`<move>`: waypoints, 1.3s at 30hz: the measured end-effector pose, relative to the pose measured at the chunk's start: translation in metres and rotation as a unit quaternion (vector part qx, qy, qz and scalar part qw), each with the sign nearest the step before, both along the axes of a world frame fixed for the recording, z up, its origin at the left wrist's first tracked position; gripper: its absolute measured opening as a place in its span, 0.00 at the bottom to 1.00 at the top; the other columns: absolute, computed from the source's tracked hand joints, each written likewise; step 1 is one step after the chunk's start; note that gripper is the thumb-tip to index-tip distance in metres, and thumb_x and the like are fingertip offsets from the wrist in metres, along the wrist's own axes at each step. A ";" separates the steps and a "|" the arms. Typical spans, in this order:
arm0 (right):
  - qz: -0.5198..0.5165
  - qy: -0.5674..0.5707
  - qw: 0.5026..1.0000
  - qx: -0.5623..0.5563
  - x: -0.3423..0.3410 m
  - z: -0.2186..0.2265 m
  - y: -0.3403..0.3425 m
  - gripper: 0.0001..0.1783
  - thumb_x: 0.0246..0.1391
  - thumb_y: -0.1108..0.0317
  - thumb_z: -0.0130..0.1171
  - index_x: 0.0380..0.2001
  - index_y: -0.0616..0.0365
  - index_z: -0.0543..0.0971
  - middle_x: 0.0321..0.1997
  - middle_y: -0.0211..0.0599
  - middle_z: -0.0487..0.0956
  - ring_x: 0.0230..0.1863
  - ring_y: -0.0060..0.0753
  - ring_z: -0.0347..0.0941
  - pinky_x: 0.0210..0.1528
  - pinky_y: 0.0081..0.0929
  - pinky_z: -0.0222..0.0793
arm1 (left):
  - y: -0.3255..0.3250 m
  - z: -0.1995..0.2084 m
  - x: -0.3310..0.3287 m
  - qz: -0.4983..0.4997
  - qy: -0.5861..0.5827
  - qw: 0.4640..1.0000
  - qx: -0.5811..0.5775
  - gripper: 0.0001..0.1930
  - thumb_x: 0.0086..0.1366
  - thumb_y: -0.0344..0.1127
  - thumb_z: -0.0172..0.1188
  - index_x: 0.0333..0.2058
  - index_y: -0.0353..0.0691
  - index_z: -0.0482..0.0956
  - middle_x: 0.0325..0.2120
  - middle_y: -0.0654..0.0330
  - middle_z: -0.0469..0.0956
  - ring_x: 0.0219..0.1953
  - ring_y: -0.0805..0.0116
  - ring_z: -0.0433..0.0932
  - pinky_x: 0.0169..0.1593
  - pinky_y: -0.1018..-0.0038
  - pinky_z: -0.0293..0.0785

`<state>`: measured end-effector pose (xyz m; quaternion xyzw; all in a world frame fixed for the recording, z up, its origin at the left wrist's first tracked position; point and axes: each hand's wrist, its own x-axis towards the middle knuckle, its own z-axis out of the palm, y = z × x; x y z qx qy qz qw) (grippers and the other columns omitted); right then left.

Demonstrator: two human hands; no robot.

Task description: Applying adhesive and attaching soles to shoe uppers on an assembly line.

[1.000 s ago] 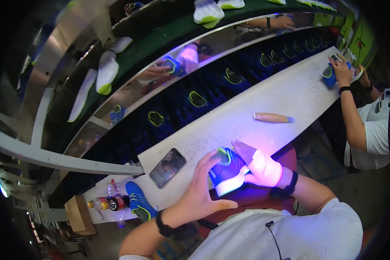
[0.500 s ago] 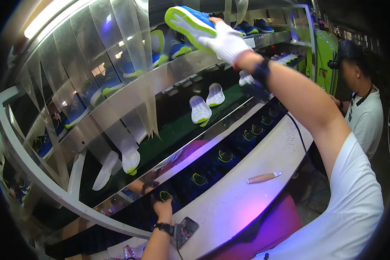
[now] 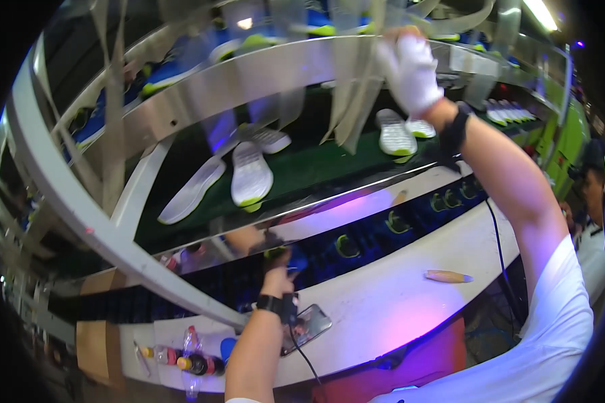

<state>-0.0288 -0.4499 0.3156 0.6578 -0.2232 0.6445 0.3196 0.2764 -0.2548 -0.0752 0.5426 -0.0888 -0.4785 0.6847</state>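
My right hand (image 3: 410, 70), in a white glove, is raised to the metal rail of the top shelf (image 3: 262, 74), among hanging clear plastic strips (image 3: 356, 101). Its fingers reach over the rail edge and are partly hidden. Blue shoes with green soles (image 3: 316, 23) sit on that shelf just behind it. My left hand (image 3: 275, 262), with a black wrist strap, reaches forward to the lowest belt and closes on a dark blue shoe (image 3: 282, 254) with a green collar. More dark blue shoes (image 3: 346, 245) stand in a row along that belt.
White soles (image 3: 252, 174) lie on the green middle belt. On the white bench (image 3: 396, 316) are a phone (image 3: 306, 326), a wooden tool (image 3: 447, 275) and a cable. Bottles (image 3: 195, 363) and a cardboard box (image 3: 97, 349) sit at lower left. Another person (image 3: 595, 201) stands at right.
A second ago both hands held a blue shoe over the bench. My right hand lifted it to the top shelf; it no longer shows in that hand. My left hand went to the lowest belt.
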 end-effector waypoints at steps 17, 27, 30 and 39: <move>0.156 0.486 0.767 0.387 0.255 -0.086 0.176 0.26 0.61 0.39 0.58 0.43 0.46 0.92 0.44 0.47 0.89 0.49 0.52 0.86 0.53 0.50 0.81 | 0.189 0.046 -0.167 -0.396 -0.401 0.822 0.079 0.33 0.68 0.51 0.74 0.61 0.32 0.78 0.57 0.49 0.82 0.56 0.55 0.82 0.63 0.62 0.76; -0.093 0.495 0.803 0.318 0.014 -0.063 0.108 0.21 0.65 0.42 0.57 0.32 0.46 0.85 0.30 0.46 0.86 0.36 0.56 0.85 0.38 0.55 0.80 | 0.211 0.023 -0.192 -0.244 -0.665 0.701 -0.086 0.39 0.63 0.39 0.75 0.70 0.35 0.69 0.74 0.45 0.66 0.75 0.30 0.60 0.74 0.45 0.62; -0.192 0.498 0.791 0.297 -0.043 -0.069 0.059 0.19 0.64 0.43 0.62 0.38 0.48 0.82 0.29 0.45 0.85 0.37 0.56 0.86 0.37 0.56 0.81 | 0.212 0.015 -0.204 -0.204 -0.681 0.697 -0.095 0.38 0.62 0.37 0.74 0.69 0.37 0.70 0.73 0.48 0.66 0.74 0.32 0.62 0.73 0.45 0.64; -0.082 0.535 0.822 0.177 0.082 -0.061 -0.030 0.15 0.63 0.59 0.62 0.41 0.60 0.85 0.35 0.42 0.84 0.40 0.41 0.83 0.48 0.40 0.79 | 0.213 0.001 -0.201 -0.151 -0.717 0.677 -0.071 0.35 0.61 0.36 0.73 0.67 0.40 0.75 0.71 0.52 0.71 0.72 0.37 0.67 0.70 0.48 0.70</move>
